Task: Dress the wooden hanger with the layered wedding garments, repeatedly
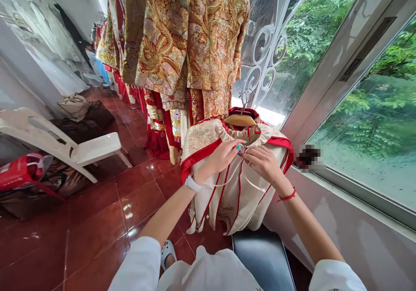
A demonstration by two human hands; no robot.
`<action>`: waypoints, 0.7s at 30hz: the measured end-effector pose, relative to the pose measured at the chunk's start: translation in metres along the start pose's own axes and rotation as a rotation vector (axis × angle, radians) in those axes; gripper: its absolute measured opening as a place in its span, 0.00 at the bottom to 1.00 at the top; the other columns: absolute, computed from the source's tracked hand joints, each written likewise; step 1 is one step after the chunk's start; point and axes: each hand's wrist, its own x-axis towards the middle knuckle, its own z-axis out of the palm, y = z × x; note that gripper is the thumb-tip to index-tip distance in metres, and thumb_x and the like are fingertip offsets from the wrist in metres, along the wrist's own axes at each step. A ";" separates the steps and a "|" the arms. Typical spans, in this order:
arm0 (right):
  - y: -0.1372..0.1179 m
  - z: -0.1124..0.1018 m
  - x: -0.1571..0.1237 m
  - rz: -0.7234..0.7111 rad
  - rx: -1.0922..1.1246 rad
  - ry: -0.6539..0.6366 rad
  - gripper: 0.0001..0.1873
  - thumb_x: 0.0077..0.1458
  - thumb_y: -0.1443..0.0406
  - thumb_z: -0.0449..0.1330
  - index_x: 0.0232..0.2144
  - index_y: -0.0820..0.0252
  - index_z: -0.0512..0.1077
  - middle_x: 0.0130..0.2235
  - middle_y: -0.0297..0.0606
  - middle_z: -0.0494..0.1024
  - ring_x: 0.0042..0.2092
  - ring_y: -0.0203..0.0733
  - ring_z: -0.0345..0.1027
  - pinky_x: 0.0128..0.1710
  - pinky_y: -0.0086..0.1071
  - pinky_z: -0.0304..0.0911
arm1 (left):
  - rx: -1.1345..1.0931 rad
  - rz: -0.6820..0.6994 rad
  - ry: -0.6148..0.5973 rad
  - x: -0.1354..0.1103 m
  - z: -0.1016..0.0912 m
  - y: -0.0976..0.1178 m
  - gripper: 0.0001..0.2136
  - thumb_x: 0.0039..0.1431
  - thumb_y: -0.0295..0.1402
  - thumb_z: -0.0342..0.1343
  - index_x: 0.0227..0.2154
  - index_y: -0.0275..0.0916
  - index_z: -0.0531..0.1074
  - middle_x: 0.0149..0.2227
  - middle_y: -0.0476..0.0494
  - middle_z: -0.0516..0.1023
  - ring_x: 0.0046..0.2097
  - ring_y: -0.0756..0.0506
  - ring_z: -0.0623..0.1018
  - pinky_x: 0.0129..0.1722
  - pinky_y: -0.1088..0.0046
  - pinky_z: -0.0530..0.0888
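A cream garment cover with red trim (pixel 234 195) hangs in front of me over a garment on a wooden hanger (pixel 239 119). Its gathered top has a thin white drawstring (pixel 227 179). My left hand (pixel 222 156), with a white band at the wrist, pinches the cover's gathered neck. My right hand (pixel 264 163), with a red thread bracelet, meets it there, fingers closed on the same spot of cord and fabric. Both hands touch at the neck opening.
Gold and red embroidered gowns (pixel 185 35) hang on a rack behind. A white plastic chair (pixel 81 150) stands at left with a red bag (pixel 22 169) below it. A black stool (pixel 263 256) is at my knees. A window with a white grille (pixel 269 48) runs along the right.
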 end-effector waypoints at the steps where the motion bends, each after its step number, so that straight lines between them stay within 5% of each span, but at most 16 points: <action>1: 0.001 0.000 -0.003 -0.004 -0.034 -0.004 0.21 0.71 0.60 0.46 0.41 0.51 0.79 0.37 0.42 0.80 0.37 0.44 0.70 0.41 0.40 0.63 | -0.010 -0.018 -0.067 0.011 0.004 -0.002 0.17 0.68 0.39 0.47 0.48 0.39 0.78 0.44 0.41 0.82 0.51 0.40 0.78 0.58 0.62 0.69; 4: 0.004 0.001 -0.010 0.003 -0.056 -0.013 0.21 0.71 0.61 0.44 0.43 0.51 0.78 0.41 0.44 0.81 0.40 0.44 0.72 0.42 0.41 0.65 | -0.131 -0.100 -0.225 0.035 0.012 -0.011 0.17 0.65 0.44 0.52 0.40 0.39 0.80 0.32 0.44 0.82 0.42 0.40 0.80 0.51 0.64 0.73; 7: 0.006 0.004 -0.016 0.014 -0.033 0.014 0.20 0.71 0.60 0.45 0.43 0.51 0.78 0.41 0.44 0.80 0.42 0.45 0.72 0.46 0.42 0.66 | -0.420 -0.187 -0.247 0.042 0.013 -0.011 0.13 0.60 0.41 0.59 0.41 0.39 0.79 0.37 0.43 0.84 0.47 0.40 0.80 0.52 0.65 0.72; 11: 0.004 0.002 -0.027 -0.014 -0.054 0.075 0.23 0.70 0.53 0.46 0.39 0.52 0.79 0.47 0.46 0.78 0.49 0.50 0.69 0.52 0.50 0.65 | -0.927 -0.331 0.179 0.020 -0.016 0.002 0.10 0.62 0.33 0.53 0.44 0.39 0.76 0.40 0.43 0.81 0.47 0.42 0.79 0.51 0.59 0.74; 15: 0.010 -0.006 -0.043 0.092 -0.086 0.149 0.30 0.69 0.48 0.41 0.37 0.52 0.80 0.59 0.47 0.71 0.62 0.57 0.58 0.59 0.55 0.59 | -1.061 -0.213 0.628 -0.031 -0.074 0.006 0.05 0.64 0.30 0.53 0.39 0.42 0.74 0.28 0.54 0.73 0.34 0.50 0.76 0.46 0.64 0.76; 18: 0.035 -0.011 -0.048 0.179 0.006 0.048 0.32 0.68 0.46 0.40 0.39 0.53 0.80 0.50 0.48 0.77 0.52 0.55 0.68 0.51 0.48 0.65 | -0.975 -0.096 0.824 -0.069 -0.107 -0.010 0.10 0.55 0.25 0.62 0.38 0.44 0.72 0.25 0.59 0.68 0.28 0.54 0.72 0.40 0.73 0.75; 21: 0.067 -0.011 -0.042 0.326 0.068 0.004 0.31 0.68 0.47 0.42 0.35 0.56 0.79 0.36 0.46 0.81 0.38 0.51 0.73 0.40 0.41 0.67 | -0.844 -0.126 1.041 -0.095 -0.113 -0.041 0.14 0.48 0.26 0.65 0.36 0.44 0.70 0.24 0.61 0.68 0.29 0.55 0.73 0.43 0.74 0.74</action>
